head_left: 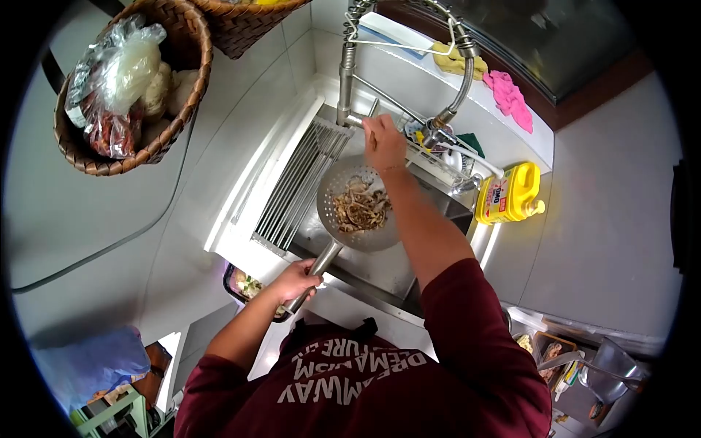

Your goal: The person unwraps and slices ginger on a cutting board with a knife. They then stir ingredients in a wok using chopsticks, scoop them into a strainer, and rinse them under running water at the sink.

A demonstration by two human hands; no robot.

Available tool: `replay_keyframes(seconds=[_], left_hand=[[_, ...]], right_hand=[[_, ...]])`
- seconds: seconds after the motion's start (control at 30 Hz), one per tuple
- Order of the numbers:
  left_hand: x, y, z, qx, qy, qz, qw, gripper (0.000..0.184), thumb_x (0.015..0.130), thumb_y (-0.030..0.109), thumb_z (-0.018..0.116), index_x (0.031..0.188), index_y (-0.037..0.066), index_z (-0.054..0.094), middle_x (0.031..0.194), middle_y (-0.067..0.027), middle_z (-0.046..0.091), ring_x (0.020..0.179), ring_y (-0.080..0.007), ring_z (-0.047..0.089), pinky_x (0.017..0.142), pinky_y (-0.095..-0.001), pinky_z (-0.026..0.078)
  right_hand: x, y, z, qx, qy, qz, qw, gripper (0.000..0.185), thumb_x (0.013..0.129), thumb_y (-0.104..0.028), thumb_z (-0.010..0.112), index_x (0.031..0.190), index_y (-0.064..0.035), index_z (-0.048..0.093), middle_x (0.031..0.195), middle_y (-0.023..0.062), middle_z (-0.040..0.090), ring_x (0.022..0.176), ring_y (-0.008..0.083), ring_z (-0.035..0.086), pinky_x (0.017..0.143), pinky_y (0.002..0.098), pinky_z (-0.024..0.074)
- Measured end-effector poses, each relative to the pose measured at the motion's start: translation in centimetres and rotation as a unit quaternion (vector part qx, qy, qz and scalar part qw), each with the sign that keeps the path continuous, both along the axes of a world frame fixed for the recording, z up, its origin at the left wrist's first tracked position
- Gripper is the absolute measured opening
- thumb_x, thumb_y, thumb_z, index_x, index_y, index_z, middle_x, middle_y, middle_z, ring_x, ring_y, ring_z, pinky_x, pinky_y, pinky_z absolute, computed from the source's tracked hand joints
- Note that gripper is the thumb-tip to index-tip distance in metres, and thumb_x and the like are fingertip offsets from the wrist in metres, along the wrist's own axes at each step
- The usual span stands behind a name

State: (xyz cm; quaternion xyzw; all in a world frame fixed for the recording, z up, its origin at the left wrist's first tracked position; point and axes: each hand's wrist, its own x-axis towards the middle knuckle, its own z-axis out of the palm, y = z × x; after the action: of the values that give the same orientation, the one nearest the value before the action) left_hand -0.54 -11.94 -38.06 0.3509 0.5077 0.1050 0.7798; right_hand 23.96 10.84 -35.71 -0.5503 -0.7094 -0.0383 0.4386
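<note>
My left hand (296, 282) is wrapped around the metal handle of a round perforated strainer (328, 208). Brown and pale pieces that look like sliced mushrooms (361, 206) lie in its bowl, which is held over the sink (365, 274). At the base of the spring-necked faucet (346, 80), my right hand (385, 146) is closed on the faucet lever (355, 120); the fingers partly hide it. My right forearm passes over the strainer's right side.
A slatted metal rack (299, 186) covers the sink's left part. A yellow detergent jug (507, 193) stands on the right. Pink cloth (509, 100) and yellow cloth (460, 62) lie on the back ledge. A woven basket (201, 87) with bagged food hangs upper left.
</note>
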Motion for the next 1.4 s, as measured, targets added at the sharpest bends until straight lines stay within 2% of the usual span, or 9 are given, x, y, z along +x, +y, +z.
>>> replay_keyframes(seconds=[0.17, 0.33, 0.4, 0.5, 0.63, 0.73, 0.8, 0.97, 1.4], left_hand=[[0.0, 0.3, -0.2, 0.008, -0.004, 0.009, 1.000, 0.032, 0.085, 0.010, 0.059, 0.115, 0.005, 0.052, 0.072, -0.0006, 0.054, 0.054, -0.0080, 0.052, 0.047, -0.0214, 0.044], [0.4, 0.3, 0.5, 0.004, -0.010, 0.022, 1.000, 0.032, 0.085, 0.009, 0.059, 0.116, 0.005, 0.051, 0.072, -0.0003, 0.054, 0.055, -0.0076, 0.052, 0.047, -0.0218, 0.045], [0.6, 0.2, 0.3, 0.026, -0.002, 0.010, 1.000, 0.032, 0.085, 0.010, 0.060, 0.115, 0.005, 0.052, 0.072, -0.0001, 0.054, 0.055, -0.0074, 0.052, 0.047, -0.0218, 0.045], [0.8, -0.3, 1.4, 0.025, -0.009, 0.009, 1.000, 0.032, 0.084, 0.010, 0.061, 0.115, 0.005, 0.052, 0.073, -0.0004, 0.054, 0.055, -0.0074, 0.052, 0.047, -0.0216, 0.044], [1.4, -1.3, 3.3, 0.035, -0.004, 0.022, 0.999, 0.035, 0.082, 0.009, 0.061, 0.116, 0.006, 0.052, 0.074, -0.0017, 0.055, 0.055, -0.0089, 0.052, 0.046, -0.0226, 0.044], [1.8, -2.4, 3.7, 0.037, -0.015, 0.049, 0.998, 0.037, 0.082, 0.008, 0.060, 0.118, 0.006, 0.051, 0.074, -0.0026, 0.055, 0.054, -0.0096, 0.052, 0.046, -0.0232, 0.044], [2.2, -2.8, 3.6, 0.043, -0.026, 0.052, 0.997, 0.038, 0.082, 0.008, 0.060, 0.119, 0.005, 0.051, 0.074, -0.0026, 0.055, 0.054, -0.0097, 0.052, 0.046, -0.0232, 0.045], [2.3, -3.5, 4.8, 0.058, -0.034, 0.049, 0.997, 0.014, 0.081, 0.006, 0.058, 0.093, 0.006, 0.050, 0.072, -0.0032, 0.055, 0.054, -0.0093, 0.052, 0.044, -0.0219, 0.043], [2.6, -5.2, 5.2, 0.017, -0.131, -0.052, 0.990, 0.011, 0.087, 0.010, 0.055, 0.092, 0.005, 0.047, 0.074, -0.0049, 0.054, 0.055, -0.0100, 0.051, 0.046, -0.0241, 0.044]], right_hand=[[1.1, 0.4, 2.1, -0.040, -0.055, 0.015, 0.998, 0.008, 0.085, -0.017, 0.061, 0.093, -0.0154, 0.064, 0.081, 0.0065, 0.052, 0.065, 0.0296, 0.059, 0.055, 0.0380, 0.0490], [1.1, -9.5, 4.1, 0.091, 0.028, 0.079, 0.992, 0.010, 0.084, -0.014, 0.063, 0.094, -0.0131, 0.065, 0.083, 0.0067, 0.055, 0.064, 0.0279, 0.060, 0.055, 0.0364, 0.0490], [2.6, -12.8, 0.6, -0.125, 0.095, 0.020, 0.987, 0.012, 0.082, -0.009, 0.065, 0.094, -0.0090, 0.065, 0.087, 0.0081, 0.058, 0.066, 0.0268, 0.061, 0.056, 0.0333, 0.0488], [3.5, -17.8, 3.8, 0.044, 0.090, 0.072, 0.992, 0.012, 0.082, -0.006, 0.066, 0.093, -0.0051, 0.065, 0.090, 0.0095, 0.059, 0.067, 0.0260, 0.061, 0.058, 0.0309, 0.0486], [5.2, -21.3, 3.5, -0.047, 0.158, 0.031, 0.986, 0.008, 0.080, -0.004, 0.066, 0.088, -0.0048, 0.066, 0.090, 0.0092, 0.058, 0.068, 0.0264, 0.060, 0.060, 0.0324, 0.0487], [5.9, -24.1, 4.6, 0.041, 0.061, 0.042, 0.996, 0.012, 0.079, -0.004, 0.067, 0.090, -0.0077, 0.066, 0.091, 0.0092, 0.058, 0.071, 0.0275, 0.061, 0.060, 0.0347, 0.0490], [5.8, -26.3, 3.3, -0.044, 0.057, 0.035, 0.997, 0.013, 0.079, -0.006, 0.067, 0.091, -0.0088, 0.065, 0.091, 0.0092, 0.058, 0.072, 0.0279, 0.060, 0.060, 0.0365, 0.0489], [5.7, -31.5, 3.1, -0.042, 0.033, 0.037, 0.998, 0.012, 0.081, -0.011, 0.067, 0.091, -0.0096, 0.061, 0.092, 0.0093, 0.056, 0.071, 0.0291, 0.060, 0.057, 0.0373, 0.0488], [-0.1, -44.0, 6.1, 0.042, 0.127, -0.226, 0.965, 0.011, 0.081, -0.002, 0.064, 0.092, -0.0043, 0.067, 0.091, 0.0114, 0.057, 0.065, 0.0238, 0.060, 0.059, 0.0316, 0.0489]])
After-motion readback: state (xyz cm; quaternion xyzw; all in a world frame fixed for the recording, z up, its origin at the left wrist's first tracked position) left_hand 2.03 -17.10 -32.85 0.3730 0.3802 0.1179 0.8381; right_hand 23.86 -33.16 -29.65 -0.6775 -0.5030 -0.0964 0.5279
